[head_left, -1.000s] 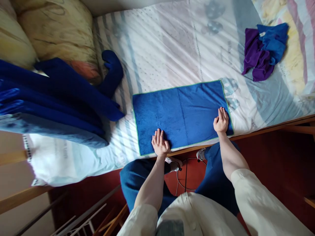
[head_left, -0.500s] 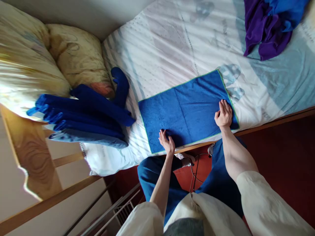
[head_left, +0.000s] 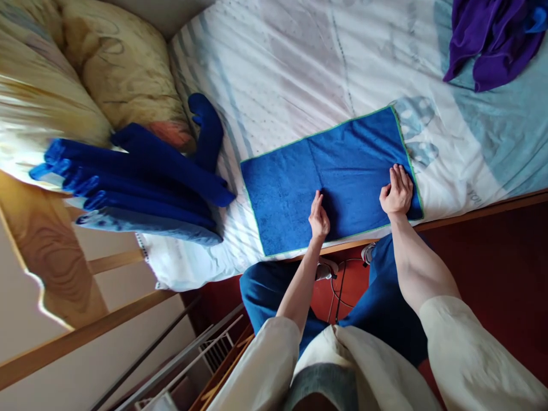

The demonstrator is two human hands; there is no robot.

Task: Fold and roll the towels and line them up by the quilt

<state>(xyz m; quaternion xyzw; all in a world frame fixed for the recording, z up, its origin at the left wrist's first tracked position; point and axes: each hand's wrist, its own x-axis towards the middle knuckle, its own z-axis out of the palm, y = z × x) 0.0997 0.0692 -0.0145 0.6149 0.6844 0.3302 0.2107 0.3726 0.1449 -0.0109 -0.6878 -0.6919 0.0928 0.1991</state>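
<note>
A blue towel with green edging lies spread flat near the bed's front edge, with a crease across its middle and small wrinkles on its right half. My left hand is at the lower middle of the towel, fingers stretched and turned partly on its side, holding nothing; whether it touches the cloth I cannot tell. My right hand rests palm down close to the towel's right edge, fingers extended. Left of the towel stands a row of folded blue cloths, with a curled blue cloth behind it.
Pillows lean at the bed's head on the left. A crumpled purple cloth lies at the far right on the patterned sheet, with a bit of blue cloth beside it. A wooden bed rail runs at lower left.
My left hand has slid rightward from the towel's left part to its lower middle. My right hand stays near the right edge. The view has shifted slightly.
</note>
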